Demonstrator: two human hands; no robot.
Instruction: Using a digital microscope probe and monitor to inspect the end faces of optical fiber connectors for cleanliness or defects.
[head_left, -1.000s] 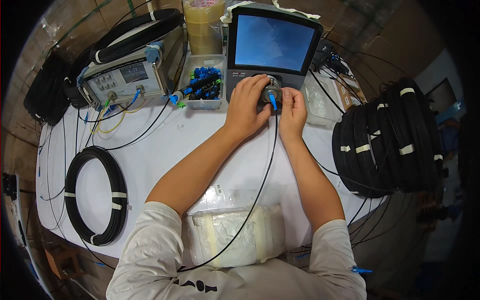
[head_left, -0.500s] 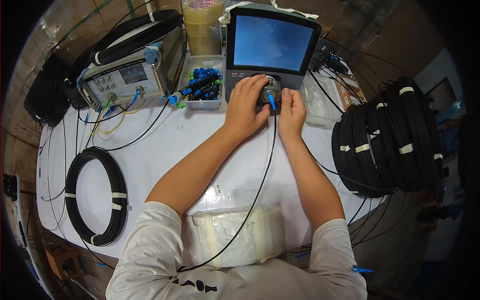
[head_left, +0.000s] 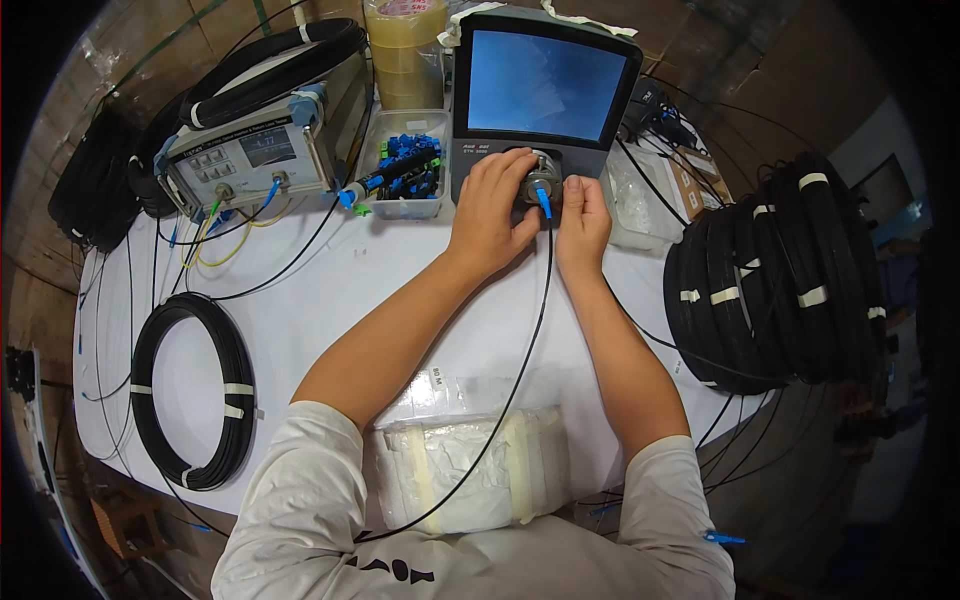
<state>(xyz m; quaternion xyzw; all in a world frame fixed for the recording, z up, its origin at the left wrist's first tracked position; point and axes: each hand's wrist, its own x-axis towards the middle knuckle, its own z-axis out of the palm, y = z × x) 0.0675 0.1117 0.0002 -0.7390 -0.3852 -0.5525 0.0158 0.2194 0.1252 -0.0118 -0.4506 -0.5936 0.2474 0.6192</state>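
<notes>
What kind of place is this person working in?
Probably a cable testing bench in a workshop: a screened inspection unit with a blue-tipped cable plugged in, a grey test instrument, and stacked coils of black cable.

Single head cam, fisheye, looks steeply down and forward over a white table [head_left: 330, 290]. Forearms enter from the lower edge; hands sit just above centre, close range. Screen unit [head_left: 545, 95] sits at the top edge. Edges bow and go dark at the rim. No second view, so nothing shared.
</notes>
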